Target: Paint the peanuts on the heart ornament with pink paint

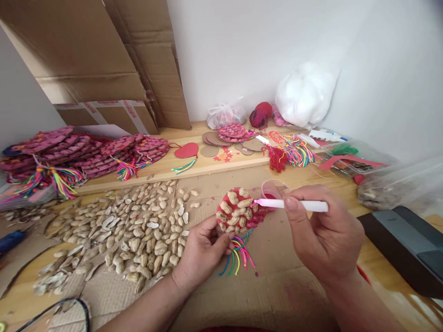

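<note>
Between its thumb and fingers, my left hand (pixel 206 246) grips the lower edge of a round red disc covered with peanut shells (pixel 235 211). Most of these shells are plain tan; those along the right side are wet with dark pink paint. A tassel of coloured cords (pixel 238 253) hangs below it. My right hand (pixel 321 230) is closed on a white-handled paintbrush (pixel 299 204), its pink tip touching or very near a shell at the disc's upper right. Just behind the brush stands a clear plastic cup (pixel 275 188) with pink paint in it.
Loose peanut shells (pixel 145 240) spread over the cardboard on the left. Finished pink shell discs with tassels (pixel 69 150) are stacked on a raised wooden board (pixel 162 173) behind. A red heart-shaped piece (pixel 187 150) lies there too. A black and grey box (pixel 401 249) sits at right.
</note>
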`<state>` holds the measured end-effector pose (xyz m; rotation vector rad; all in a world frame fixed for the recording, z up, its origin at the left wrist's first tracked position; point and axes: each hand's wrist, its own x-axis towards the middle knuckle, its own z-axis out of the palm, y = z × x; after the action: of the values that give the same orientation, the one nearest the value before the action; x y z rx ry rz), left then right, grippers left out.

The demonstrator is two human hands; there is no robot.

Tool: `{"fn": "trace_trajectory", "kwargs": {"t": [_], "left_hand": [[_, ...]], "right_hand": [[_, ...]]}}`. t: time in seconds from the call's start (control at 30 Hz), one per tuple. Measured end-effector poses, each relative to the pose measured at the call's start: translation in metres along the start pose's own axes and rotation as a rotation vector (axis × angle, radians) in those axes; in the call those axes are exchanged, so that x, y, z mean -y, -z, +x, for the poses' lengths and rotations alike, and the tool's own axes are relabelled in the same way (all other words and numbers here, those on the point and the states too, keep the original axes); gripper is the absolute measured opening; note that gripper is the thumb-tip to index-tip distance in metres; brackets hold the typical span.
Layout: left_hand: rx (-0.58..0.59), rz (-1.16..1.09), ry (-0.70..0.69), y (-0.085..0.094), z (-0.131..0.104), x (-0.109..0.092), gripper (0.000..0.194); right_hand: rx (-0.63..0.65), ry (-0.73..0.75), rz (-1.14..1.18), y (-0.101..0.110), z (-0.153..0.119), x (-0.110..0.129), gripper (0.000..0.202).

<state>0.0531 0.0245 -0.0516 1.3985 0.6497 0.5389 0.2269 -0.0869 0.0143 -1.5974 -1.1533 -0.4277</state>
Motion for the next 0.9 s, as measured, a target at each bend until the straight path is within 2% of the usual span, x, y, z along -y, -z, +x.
{"fn": "trace_trajectory", "kwargs": {"t": [0.3, 0.53, 0.7, 0.9], "left_hand": [[0.018, -0.001, 0.01, 0.0015, -0.0004, 0.0024, 0.014], [0.02, -0.003, 0.016, 0.0017, 0.0009, 0.0007, 0.016], [0.014, -0.017, 0.044, 0.0014, 0.0008, -0.0008, 0.02], [0.018, -0.038, 0.043, 0.0018, 0.0007, -0.0001, 0.019]], "right_hand": [[-0.017, -0.006, 0.035, 0.0002, -0.0011, -0.0007, 0.006], [0.007, 0.034, -0.04, -0.0003, 0.0008, 0.0001, 0.004], [-0.04, -0.03, 0.023, 0.0008, -0.0009, -0.0021, 0.006], [-0.045, -0.054, -0.006, 0.0005, -0.0013, -0.0029, 0.005]]}}
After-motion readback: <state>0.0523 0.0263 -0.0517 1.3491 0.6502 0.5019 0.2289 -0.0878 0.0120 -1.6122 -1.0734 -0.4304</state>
